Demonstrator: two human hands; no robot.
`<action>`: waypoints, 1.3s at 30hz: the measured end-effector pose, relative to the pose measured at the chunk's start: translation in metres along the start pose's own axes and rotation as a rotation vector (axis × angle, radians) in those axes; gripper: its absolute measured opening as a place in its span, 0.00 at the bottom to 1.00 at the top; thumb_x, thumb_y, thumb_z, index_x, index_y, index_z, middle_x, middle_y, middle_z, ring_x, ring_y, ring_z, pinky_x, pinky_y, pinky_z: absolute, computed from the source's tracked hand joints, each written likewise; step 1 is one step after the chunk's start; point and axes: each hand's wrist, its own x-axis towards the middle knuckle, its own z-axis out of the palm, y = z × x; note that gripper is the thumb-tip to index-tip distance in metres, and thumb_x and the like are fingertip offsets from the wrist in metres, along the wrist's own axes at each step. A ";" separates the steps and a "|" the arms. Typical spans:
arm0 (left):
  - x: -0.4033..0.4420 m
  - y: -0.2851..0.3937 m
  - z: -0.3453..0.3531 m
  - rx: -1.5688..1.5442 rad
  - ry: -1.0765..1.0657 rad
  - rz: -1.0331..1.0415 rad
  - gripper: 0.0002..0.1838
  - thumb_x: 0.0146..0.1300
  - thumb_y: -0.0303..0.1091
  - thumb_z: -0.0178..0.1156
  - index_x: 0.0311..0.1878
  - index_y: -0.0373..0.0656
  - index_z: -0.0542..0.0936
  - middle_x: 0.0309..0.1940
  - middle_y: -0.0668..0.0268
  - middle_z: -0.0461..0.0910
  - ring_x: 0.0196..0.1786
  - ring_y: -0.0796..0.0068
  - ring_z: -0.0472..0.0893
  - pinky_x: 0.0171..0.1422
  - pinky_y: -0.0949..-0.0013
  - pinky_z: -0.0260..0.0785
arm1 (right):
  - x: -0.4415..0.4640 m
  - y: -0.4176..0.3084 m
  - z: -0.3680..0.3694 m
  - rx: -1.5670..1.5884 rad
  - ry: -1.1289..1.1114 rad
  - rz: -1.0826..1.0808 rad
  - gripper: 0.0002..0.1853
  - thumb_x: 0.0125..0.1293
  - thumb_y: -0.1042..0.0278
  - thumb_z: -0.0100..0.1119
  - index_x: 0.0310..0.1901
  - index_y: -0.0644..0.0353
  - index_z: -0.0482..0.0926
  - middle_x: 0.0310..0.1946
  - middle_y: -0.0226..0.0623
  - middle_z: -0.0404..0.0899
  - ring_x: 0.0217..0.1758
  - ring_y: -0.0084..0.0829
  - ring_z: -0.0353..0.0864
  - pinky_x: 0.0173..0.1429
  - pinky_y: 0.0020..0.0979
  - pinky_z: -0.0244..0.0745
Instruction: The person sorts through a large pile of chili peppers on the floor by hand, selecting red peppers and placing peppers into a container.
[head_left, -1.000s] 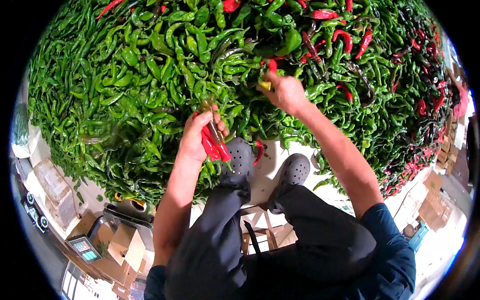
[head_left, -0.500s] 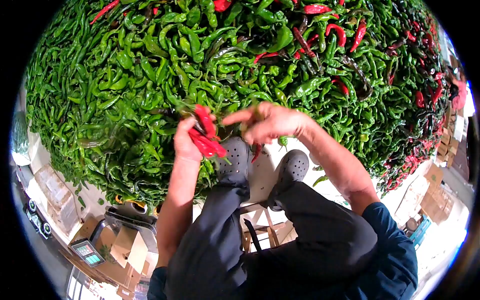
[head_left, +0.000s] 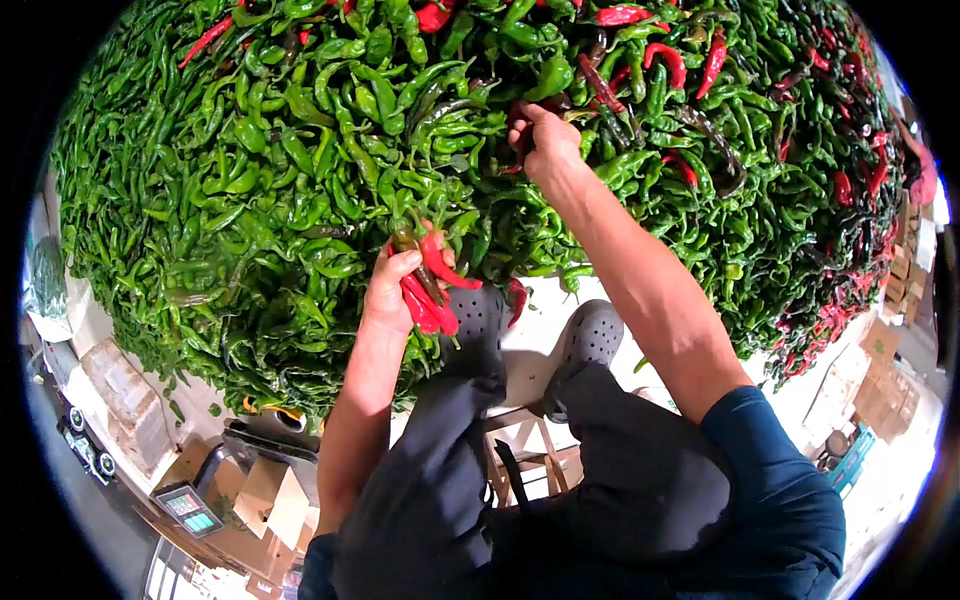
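Note:
My left hand (head_left: 388, 290) is closed around a small bunch of chili peppers (head_left: 430, 318), mostly red with one dark brownish one, held in front of the heap near my shoe. Out over the heap, my right hand (head_left: 548, 142) has its fingers curled together on a red chili pepper (head_left: 513, 168); most of that pepper is hidden by the fingers. Around both hands lies a large heap of green chili peppers (head_left: 270, 170). Red chili peppers (head_left: 713, 65) are scattered among the green, with dark ones too. A single red pepper (head_left: 516, 302) lies beside my shoe.
My grey clogs (head_left: 592, 335) rest at the heap's front edge, a wooden stool (head_left: 540, 450) below me. At lower left are a scale display (head_left: 188, 508) and an open cardboard box (head_left: 272, 497). More boxes (head_left: 885, 385) stand right. Part of another person (head_left: 920, 170) shows far right.
My right hand has moved from beside the left hand up and forward onto the heap. My left hand has shifted slightly right and down, still holding the peppers.

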 end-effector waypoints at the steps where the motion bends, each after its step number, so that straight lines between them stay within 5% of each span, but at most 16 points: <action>1: -0.001 0.000 -0.003 0.000 0.018 -0.008 0.25 0.54 0.36 0.65 0.56 0.43 0.75 0.46 0.61 0.80 0.45 0.62 0.83 0.37 0.68 0.79 | 0.000 -0.001 0.000 -0.008 -0.023 -0.006 0.05 0.65 0.77 0.59 0.41 0.65 0.76 0.27 0.36 0.77 0.22 0.25 0.74 0.22 0.28 0.73; 7: -0.005 -0.003 -0.001 0.018 0.057 -0.053 0.25 0.57 0.34 0.64 0.58 0.41 0.74 0.48 0.59 0.81 0.47 0.60 0.83 0.40 0.66 0.79 | -0.014 -0.010 0.004 -0.158 -0.044 -0.040 0.07 0.63 0.71 0.65 0.36 0.62 0.77 0.25 0.32 0.77 0.19 0.25 0.71 0.21 0.28 0.68; 11: 0.005 0.007 -0.003 -0.065 0.044 -0.002 0.27 0.58 0.35 0.63 0.60 0.38 0.73 0.44 0.63 0.81 0.47 0.64 0.83 0.42 0.67 0.79 | -0.041 -0.002 -0.052 -0.558 -0.468 -0.190 0.10 0.67 0.62 0.65 0.39 0.61 0.79 0.21 0.30 0.77 0.18 0.21 0.71 0.22 0.25 0.65; 14: 0.005 0.012 0.017 -0.070 -0.047 0.030 0.25 0.58 0.36 0.63 0.59 0.39 0.74 0.57 0.53 0.78 0.46 0.65 0.83 0.42 0.68 0.78 | -0.081 0.007 -0.069 -0.882 -0.640 -0.240 0.15 0.68 0.55 0.64 0.40 0.61 0.79 0.21 0.23 0.75 0.20 0.17 0.71 0.23 0.22 0.65; 16: 0.005 0.010 0.025 -0.082 -0.099 0.040 0.24 0.58 0.36 0.63 0.58 0.40 0.75 0.67 0.45 0.69 0.46 0.66 0.84 0.42 0.68 0.79 | -0.106 0.003 -0.065 -0.866 -0.656 -0.216 0.16 0.69 0.55 0.63 0.41 0.61 0.79 0.21 0.24 0.75 0.19 0.17 0.70 0.23 0.22 0.64; 20: 0.007 0.016 0.029 -0.142 -0.117 0.051 0.22 0.61 0.35 0.62 0.58 0.40 0.75 0.66 0.45 0.70 0.48 0.63 0.84 0.42 0.68 0.81 | -0.102 -0.001 -0.075 -0.620 -0.769 0.040 0.16 0.69 0.55 0.62 0.44 0.63 0.81 0.24 0.26 0.78 0.21 0.18 0.72 0.23 0.23 0.65; 23: 0.006 0.010 0.027 -0.035 0.012 0.021 0.21 0.64 0.36 0.60 0.59 0.42 0.73 0.66 0.46 0.70 0.50 0.60 0.82 0.43 0.69 0.78 | -0.110 -0.004 -0.072 -0.385 -0.807 0.181 0.15 0.70 0.58 0.62 0.45 0.63 0.81 0.26 0.28 0.79 0.21 0.19 0.72 0.22 0.22 0.64; 27: 0.008 0.006 0.041 0.063 0.042 0.014 0.21 0.64 0.35 0.61 0.59 0.42 0.73 0.65 0.47 0.72 0.55 0.56 0.81 0.44 0.67 0.79 | -0.111 -0.007 -0.071 -0.505 -0.781 0.174 0.15 0.69 0.59 0.62 0.48 0.63 0.81 0.30 0.31 0.82 0.22 0.19 0.73 0.24 0.23 0.66; 36: 0.005 0.011 0.046 0.027 -0.051 0.059 0.27 0.55 0.34 0.68 0.58 0.42 0.72 0.67 0.51 0.68 0.63 0.53 0.75 0.45 0.63 0.79 | -0.124 -0.010 -0.058 -1.111 -0.799 -0.290 0.12 0.69 0.60 0.64 0.41 0.61 0.85 0.23 0.29 0.79 0.26 0.18 0.74 0.30 0.28 0.71; 39: 0.000 0.013 0.049 -0.019 -0.012 0.066 0.31 0.50 0.37 0.70 0.59 0.45 0.72 0.69 0.54 0.66 0.61 0.58 0.76 0.45 0.66 0.77 | -0.134 -0.019 -0.056 -1.006 -0.753 0.009 0.14 0.69 0.57 0.64 0.38 0.63 0.84 0.23 0.29 0.79 0.25 0.19 0.74 0.29 0.27 0.69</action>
